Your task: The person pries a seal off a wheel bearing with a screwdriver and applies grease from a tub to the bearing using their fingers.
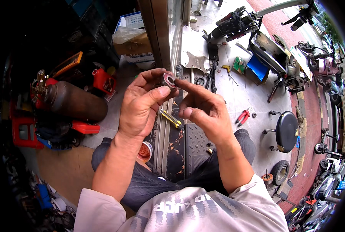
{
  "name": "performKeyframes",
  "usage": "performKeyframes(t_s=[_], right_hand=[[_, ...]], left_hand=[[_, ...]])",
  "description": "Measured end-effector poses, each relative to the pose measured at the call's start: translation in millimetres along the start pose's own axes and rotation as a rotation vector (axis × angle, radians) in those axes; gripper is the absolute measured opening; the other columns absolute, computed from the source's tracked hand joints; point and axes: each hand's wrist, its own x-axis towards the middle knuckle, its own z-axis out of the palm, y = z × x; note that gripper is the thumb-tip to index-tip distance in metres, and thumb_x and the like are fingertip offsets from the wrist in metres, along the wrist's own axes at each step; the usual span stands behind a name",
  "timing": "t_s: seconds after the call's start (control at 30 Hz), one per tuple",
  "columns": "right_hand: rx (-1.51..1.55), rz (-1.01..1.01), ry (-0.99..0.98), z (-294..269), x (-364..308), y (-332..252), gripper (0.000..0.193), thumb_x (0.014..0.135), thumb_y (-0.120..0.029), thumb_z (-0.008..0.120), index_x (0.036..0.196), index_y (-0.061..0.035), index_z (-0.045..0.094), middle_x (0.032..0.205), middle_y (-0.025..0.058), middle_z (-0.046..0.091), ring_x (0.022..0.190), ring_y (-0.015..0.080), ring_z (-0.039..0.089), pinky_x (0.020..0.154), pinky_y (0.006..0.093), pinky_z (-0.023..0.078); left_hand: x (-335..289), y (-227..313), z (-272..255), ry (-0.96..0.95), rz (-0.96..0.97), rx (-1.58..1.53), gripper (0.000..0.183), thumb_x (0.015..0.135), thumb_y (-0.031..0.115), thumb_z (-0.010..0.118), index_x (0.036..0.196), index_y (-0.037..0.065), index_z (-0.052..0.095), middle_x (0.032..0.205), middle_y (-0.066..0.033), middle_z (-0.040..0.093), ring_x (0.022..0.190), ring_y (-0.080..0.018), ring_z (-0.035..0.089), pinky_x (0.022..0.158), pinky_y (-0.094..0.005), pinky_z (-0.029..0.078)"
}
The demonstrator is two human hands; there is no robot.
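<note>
A small round bearing [166, 79] with a dark hole and a reddish smear is pinched between the thumb and fingers of my left hand [135, 112]. It is held up in front of me, its ring face turned toward my right hand [212, 118]. The index finger of that hand is stretched out, its tip touching the bearing's edge or hole; I cannot tell which. The right thumb stands apart with nothing in its grasp. Beside my left forearm, partly hidden, is a tub of red grease [144, 151]. Below the hands lies a yellow utility knife [170, 119] on the door sill.
Red-handled pliers [243, 117], a yellow-handled tool [227, 69] and a black round stool [287, 131] are on the tiles at right. A partly dismantled scooter [269, 50] stands beyond. At left are a rusty gas cylinder [77, 101] and a red bottle [104, 81]. A door frame [155, 31] rises ahead.
</note>
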Motion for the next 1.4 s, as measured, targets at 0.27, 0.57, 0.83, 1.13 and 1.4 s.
performKeyframes(t_s=[0.27, 0.57, 0.83, 1.13, 1.4], right_hand=[[-0.053, -0.092, 0.005, 13.1, -6.3, -4.5, 0.072, 0.086, -0.011, 0.071, 0.155, 0.0015, 0.054, 0.091, 0.0076, 0.071, 0.084, 0.0130, 0.067, 0.082, 0.0287, 0.053], [-0.110, 0.092, 0.017, 13.6, 18.5, 42.8, 0.040, 0.090, -0.007, 0.066, 0.128, 0.0018, 0.075, 0.094, 0.0037, 0.076, 0.082, 0.0088, 0.067, 0.078, 0.0248, 0.055], [-0.975, 0.323, -0.819, 136.9, -4.7, 167.9, 0.043, 0.088, -0.030, 0.073, 0.120, -0.0010, 0.076, 0.109, 0.0252, 0.077, 0.106, 0.0383, 0.075, 0.096, 0.0461, 0.059], [-1.226, 0.175, -0.870, 199.8, -52.9, 294.6, 0.075, 0.087, -0.044, 0.072, 0.138, 0.0096, 0.063, 0.144, 0.0298, 0.062, 0.138, 0.0398, 0.059, 0.119, 0.0458, 0.044], [-1.140, 0.571, -1.212, 211.5, -28.9, 285.9, 0.080, 0.092, -0.039, 0.063, 0.155, 0.0074, 0.047, 0.159, 0.0302, 0.049, 0.149, 0.0426, 0.049, 0.124, 0.0470, 0.038]], left_hand=[[-1.4, -7.3, 13.4, 0.114, 0.254, 0.273, 0.039, 0.094, -0.006, 0.073, 0.131, -0.003, 0.061, 0.125, -0.0132, 0.071, 0.114, -0.0201, 0.070, 0.103, -0.0365, 0.059], [7.2, 55.2, -77.8, 0.000, 0.088, -0.144, 0.024, 0.106, 0.012, 0.059, 0.122, -0.002, 0.070, 0.120, -0.0207, 0.074, 0.113, -0.0297, 0.072, 0.108, -0.0468, 0.057], [-43.3, 88.6, -75.4, 0.334, 0.281, -0.147, 0.012, 0.103, 0.010, 0.065, 0.104, -0.001, 0.071, 0.101, -0.0152, 0.076, 0.100, -0.0290, 0.075, 0.096, -0.0458, 0.063], [-54.5, 93.4, -91.1, 0.276, 0.192, -0.185, 0.015, 0.104, 0.008, 0.062, 0.108, -0.005, 0.069, 0.102, -0.0191, 0.075, 0.101, -0.0316, 0.075, 0.098, -0.0460, 0.063], [-61.9, 97.8, -109.4, 0.225, 0.181, -0.274, 0.018, 0.105, 0.011, 0.062, 0.106, -0.005, 0.070, 0.103, -0.0213, 0.076, 0.101, -0.0326, 0.075, 0.099, -0.0468, 0.062]])
